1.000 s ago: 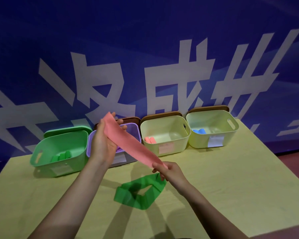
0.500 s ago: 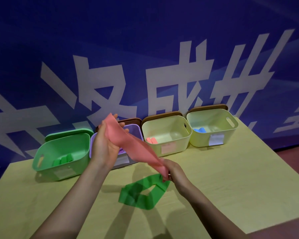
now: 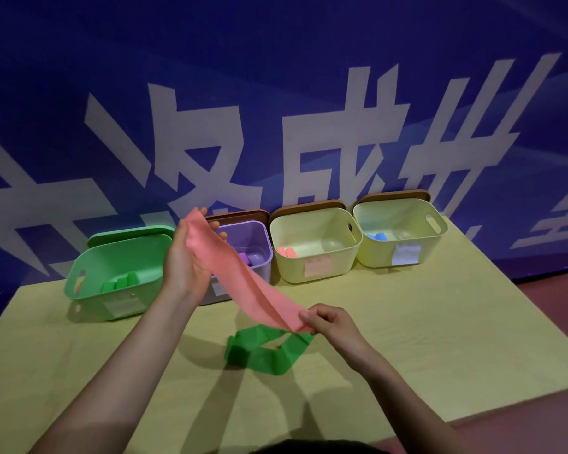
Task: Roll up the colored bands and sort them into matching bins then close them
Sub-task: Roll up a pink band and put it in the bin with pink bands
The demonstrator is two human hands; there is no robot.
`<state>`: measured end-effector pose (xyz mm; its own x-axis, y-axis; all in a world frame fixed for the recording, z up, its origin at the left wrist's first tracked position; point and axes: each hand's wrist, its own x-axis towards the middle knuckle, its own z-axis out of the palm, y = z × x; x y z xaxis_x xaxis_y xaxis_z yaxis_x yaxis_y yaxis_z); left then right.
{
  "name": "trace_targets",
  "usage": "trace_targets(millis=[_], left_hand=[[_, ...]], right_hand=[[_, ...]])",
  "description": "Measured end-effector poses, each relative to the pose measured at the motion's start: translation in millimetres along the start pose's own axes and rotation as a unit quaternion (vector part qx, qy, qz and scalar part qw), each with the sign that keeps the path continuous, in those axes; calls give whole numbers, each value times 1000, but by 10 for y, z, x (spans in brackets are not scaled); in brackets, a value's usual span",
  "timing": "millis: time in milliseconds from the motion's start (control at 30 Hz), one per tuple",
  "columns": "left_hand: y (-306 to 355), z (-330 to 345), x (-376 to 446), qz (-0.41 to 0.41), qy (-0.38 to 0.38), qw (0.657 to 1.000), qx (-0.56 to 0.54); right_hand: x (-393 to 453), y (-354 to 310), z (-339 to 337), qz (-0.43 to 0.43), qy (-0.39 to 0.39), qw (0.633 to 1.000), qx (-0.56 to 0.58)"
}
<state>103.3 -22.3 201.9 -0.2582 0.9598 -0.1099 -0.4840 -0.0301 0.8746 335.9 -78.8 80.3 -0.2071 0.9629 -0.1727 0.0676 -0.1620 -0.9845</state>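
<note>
A pink band point(image 3: 243, 276) stretches flat in the air from upper left to lower right above the table. My left hand point(image 3: 186, 260) holds its upper end in front of the purple bin point(image 3: 259, 237). My right hand point(image 3: 328, 322) pinches its lower end. Under it a green band point(image 3: 266, 350) lies loose and crumpled on the table. Four open bins stand in a row: a green bin point(image 3: 112, 257) with green rolls, the purple one with a purple roll, a cream bin point(image 3: 315, 224) with pink rolls, and a cream bin point(image 3: 400, 211) with blue rolls.
Lids lean behind the bins: a green lid point(image 3: 128, 231) and brown lids point(image 3: 309, 206). The yellow-green table point(image 3: 440, 322) ends close on the right and at the front. A blue banner wall point(image 3: 276, 93) with white characters rises right behind the bins.
The pink band's lower end, which hung lower half a second ago, now sits level and taut in my right hand's pinch. My left hand stays at the upper end.
</note>
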Motion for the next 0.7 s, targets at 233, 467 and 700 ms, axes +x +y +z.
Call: trace_targets(millis=[233, 467, 700], left_hand=[[-162, -47, 53, -25, 22, 999, -13], [-354, 82, 14, -39, 36, 998, -33], [-497, 65, -44, -32, 49, 995, -79]], right_hand=[[-45, 8, -233, 60, -8, 971, 233], [-104, 141, -374, 89, 89, 991, -48], [-145, 150, -464, 89, 125, 986, 58]])
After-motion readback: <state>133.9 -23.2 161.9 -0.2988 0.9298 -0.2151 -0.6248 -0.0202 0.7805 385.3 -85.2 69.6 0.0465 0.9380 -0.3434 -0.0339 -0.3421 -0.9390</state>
